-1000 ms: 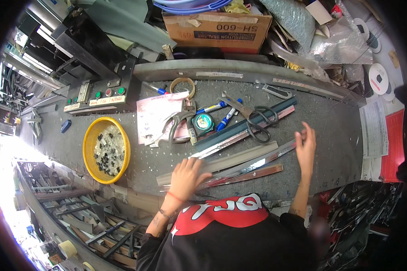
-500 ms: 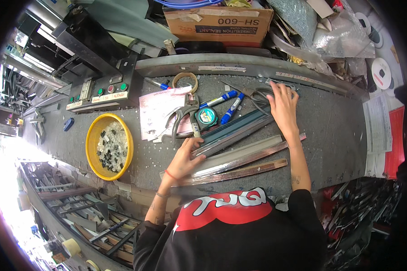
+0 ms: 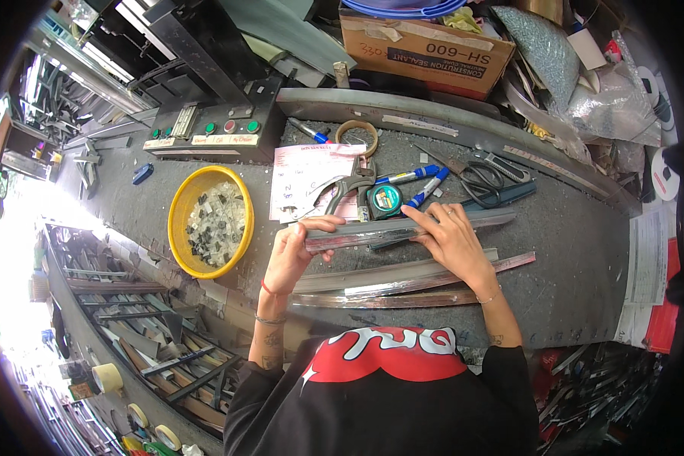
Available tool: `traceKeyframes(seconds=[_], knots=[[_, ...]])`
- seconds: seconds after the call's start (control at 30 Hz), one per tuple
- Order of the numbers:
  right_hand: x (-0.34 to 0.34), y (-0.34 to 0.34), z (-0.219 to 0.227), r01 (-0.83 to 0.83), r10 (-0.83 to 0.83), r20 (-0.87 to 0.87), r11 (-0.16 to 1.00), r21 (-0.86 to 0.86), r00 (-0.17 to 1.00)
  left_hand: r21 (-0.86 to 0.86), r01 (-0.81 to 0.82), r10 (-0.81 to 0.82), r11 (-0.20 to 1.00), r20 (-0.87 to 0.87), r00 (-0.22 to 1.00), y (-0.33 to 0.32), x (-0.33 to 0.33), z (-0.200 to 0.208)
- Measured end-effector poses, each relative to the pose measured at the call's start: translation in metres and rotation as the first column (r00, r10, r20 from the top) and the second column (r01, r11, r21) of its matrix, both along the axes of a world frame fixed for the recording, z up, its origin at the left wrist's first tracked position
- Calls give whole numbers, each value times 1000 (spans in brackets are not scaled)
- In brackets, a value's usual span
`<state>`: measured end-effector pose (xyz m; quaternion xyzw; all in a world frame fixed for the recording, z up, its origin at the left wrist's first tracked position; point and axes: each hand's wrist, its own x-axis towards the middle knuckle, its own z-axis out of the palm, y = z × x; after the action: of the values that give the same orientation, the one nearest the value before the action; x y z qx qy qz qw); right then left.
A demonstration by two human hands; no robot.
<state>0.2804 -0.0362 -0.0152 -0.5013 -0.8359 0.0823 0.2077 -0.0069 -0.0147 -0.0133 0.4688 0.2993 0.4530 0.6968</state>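
My left hand (image 3: 287, 251) is closed round the left end of a long grey metal profile strip (image 3: 365, 234), its thumb along the near side. Farther along the same strip, my right hand (image 3: 457, 245) grips it between thumb and fingers. A dark green strip (image 3: 518, 194) lies partly behind it. Nearer me on the bench are a pale grey profile (image 3: 387, 275), a shiny silver one beside it and a brownish strip (image 3: 403, 299). Just beyond the held strip sit a teal tape measure (image 3: 386, 200), blue markers (image 3: 427, 188) and black-handled scissors (image 3: 480, 182).
A yellow basin (image 3: 176, 247) of small clear and black pieces stands left. Hand cutters (image 3: 355, 182) lie on pink paper (image 3: 287, 163), near a tape roll (image 3: 368, 131). A black machine with buttons (image 3: 213, 140) is far left; a metal rail (image 3: 463, 121) edges the back.
Both hands have lifted the grey strip off the dark green one, and its left end has moved left. My right hand has come nearer and left, away from the scissors. The view has shifted.
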Motion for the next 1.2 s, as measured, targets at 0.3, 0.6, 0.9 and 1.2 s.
traceKeyframes(seconds=[0.3,0.6,0.9,1.2], knots=[[-7,-9,34,26,-18,-70,994,110,997,-61,-87,97,994,173,980,-5,-5,-7],[5,-26,30,55,-55,-43,998,15,998,216,27,-21,976,-27,999,-13,-1,-5],[11,-33,23,144,-135,-129,987,65,983,1,94,-93,996,77,993,-18,16,-2],[17,-27,16,12,-16,-207,1000,-18,978,-75,108,-93,991,181,979,-28,18,0]])
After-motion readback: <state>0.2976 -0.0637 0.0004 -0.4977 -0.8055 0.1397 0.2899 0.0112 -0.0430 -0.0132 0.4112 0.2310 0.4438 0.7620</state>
